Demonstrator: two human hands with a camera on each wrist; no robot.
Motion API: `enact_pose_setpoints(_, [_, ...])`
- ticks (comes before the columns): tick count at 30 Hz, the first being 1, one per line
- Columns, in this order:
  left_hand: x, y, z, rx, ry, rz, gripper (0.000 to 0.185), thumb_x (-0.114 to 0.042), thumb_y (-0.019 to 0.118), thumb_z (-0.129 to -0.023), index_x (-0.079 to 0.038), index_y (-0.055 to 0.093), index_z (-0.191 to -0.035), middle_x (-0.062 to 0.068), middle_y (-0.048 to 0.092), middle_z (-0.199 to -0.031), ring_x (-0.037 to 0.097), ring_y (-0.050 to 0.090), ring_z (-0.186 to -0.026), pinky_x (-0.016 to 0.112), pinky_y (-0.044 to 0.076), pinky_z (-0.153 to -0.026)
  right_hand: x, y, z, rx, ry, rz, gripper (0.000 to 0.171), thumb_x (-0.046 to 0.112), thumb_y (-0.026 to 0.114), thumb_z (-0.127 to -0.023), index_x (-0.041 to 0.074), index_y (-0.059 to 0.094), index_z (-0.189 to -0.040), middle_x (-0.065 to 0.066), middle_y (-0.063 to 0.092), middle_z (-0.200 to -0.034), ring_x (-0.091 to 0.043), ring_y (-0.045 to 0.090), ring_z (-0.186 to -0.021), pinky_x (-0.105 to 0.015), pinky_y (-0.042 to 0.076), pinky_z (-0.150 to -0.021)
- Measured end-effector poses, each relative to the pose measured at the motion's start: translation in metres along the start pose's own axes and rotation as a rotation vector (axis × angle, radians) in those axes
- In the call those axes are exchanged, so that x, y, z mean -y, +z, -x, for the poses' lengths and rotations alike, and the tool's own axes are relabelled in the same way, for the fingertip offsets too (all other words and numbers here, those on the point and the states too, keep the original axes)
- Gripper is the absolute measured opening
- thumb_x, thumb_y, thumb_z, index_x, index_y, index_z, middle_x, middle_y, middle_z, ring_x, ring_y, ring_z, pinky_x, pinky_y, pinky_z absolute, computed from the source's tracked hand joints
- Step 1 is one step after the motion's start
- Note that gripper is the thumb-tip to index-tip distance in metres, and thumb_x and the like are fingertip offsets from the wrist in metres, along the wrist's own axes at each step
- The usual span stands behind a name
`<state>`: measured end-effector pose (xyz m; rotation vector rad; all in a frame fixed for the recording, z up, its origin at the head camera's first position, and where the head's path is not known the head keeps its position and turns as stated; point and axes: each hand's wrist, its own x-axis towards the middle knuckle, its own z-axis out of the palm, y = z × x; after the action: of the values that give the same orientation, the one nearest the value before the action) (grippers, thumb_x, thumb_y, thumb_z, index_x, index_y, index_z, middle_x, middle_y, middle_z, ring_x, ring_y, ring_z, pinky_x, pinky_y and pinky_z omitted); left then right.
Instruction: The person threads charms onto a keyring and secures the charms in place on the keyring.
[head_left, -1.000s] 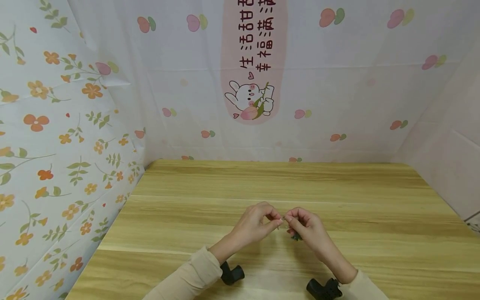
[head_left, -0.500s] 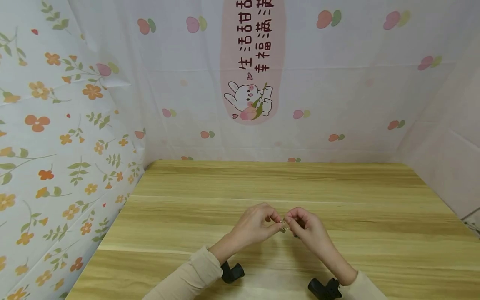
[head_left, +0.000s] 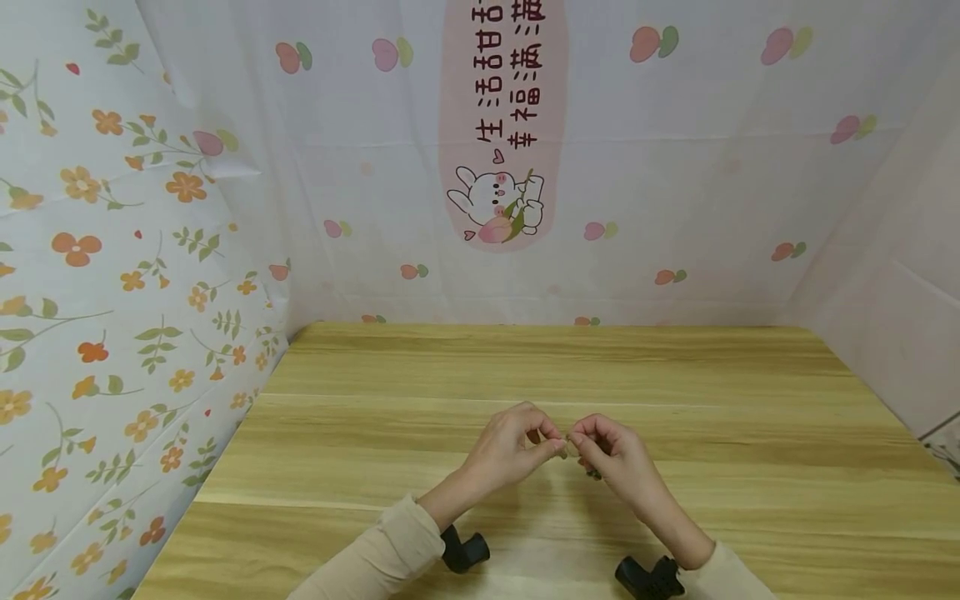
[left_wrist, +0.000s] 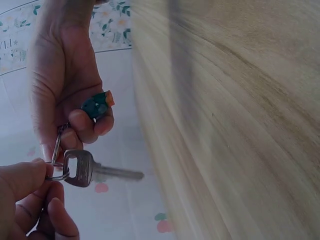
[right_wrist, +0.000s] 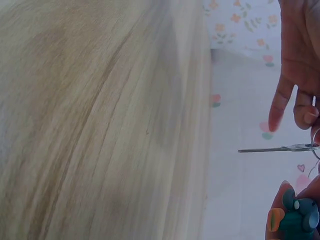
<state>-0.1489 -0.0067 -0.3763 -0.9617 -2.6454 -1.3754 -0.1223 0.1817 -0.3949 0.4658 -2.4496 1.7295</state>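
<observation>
Both hands meet over the table, fingertips close together. My left hand pinches a metal key ring between thumb and forefinger. A silver key is on that ring, its blade pointing away from the fingers. My right hand holds the keychain, whose short chain leads to the ring. The keychain's teal charm, with an orange part, lies against the right hand's curled fingers. In the right wrist view the key appears edge-on, above the charm. The right fingertips' exact hold on the ring is partly hidden.
Two black angled pieces, one by the left wrist and another by the right, sit below the forearms. The wood-grain table backs onto a printed curtain. A floral cloth hangs at the left.
Both hands stay nearly in place. Small shifts show at the fingertips around the ring, and the charm shows again below the right hand after being mostly hidden half a second ago.
</observation>
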Motion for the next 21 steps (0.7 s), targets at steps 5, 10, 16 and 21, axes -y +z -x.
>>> enact_pose_setpoints(5, [-0.0018,-0.0007,-0.0008,0.043,-0.018,-0.040,0.008,-0.021,0.067,-0.088,-0.017,0.068,-0.082,-0.006,0.063,-0.089,0.003,0.052,-0.075,0.016,0.041,-0.062,-0.0006,-0.0011,0.0015,0.010,-0.017,0.012,0.011,0.006,0.055,-0.094,-0.003,0.059,-0.090,0.000,0.052,-0.068,-0.007,0.048,-0.054,-0.024,0.043,-0.046])
enact_pose_setpoints(10, [-0.0042,-0.0006,-0.0025,0.075,-0.031,-0.113,0.008,-0.023,0.067,-0.088,-0.019,0.070,-0.082,-0.010,0.062,-0.084,0.002,0.049,-0.072,0.016,0.039,-0.063,0.0016,0.0012,0.0025,-0.020,-0.109,0.109,0.006,0.002,0.059,-0.091,0.004,0.061,-0.086,0.005,0.050,-0.064,-0.002,0.043,-0.050,-0.022,0.039,-0.043])
enact_pose_setpoints(16, [-0.0039,0.0003,-0.0017,0.032,-0.025,-0.060,0.009,-0.022,0.067,-0.088,-0.018,0.068,-0.080,-0.008,0.062,-0.085,0.000,0.049,-0.072,0.016,0.040,-0.060,0.0030,0.0016,0.0021,-0.032,-0.105,0.099,0.005,0.001,0.058,-0.091,0.003,0.061,-0.087,0.001,0.051,-0.064,-0.004,0.043,-0.050,-0.022,0.039,-0.044])
enact_pose_setpoints(21, [-0.0006,0.0016,-0.0013,-0.008,-0.004,0.047,0.007,-0.018,0.068,-0.088,-0.015,0.068,-0.081,-0.003,0.064,-0.089,0.002,0.052,-0.073,0.016,0.042,-0.058,0.0012,-0.0013,0.0004,-0.021,-0.014,0.040,0.010,0.006,0.056,-0.094,-0.003,0.060,-0.090,-0.002,0.053,-0.067,-0.006,0.048,-0.054,-0.024,0.042,-0.046])
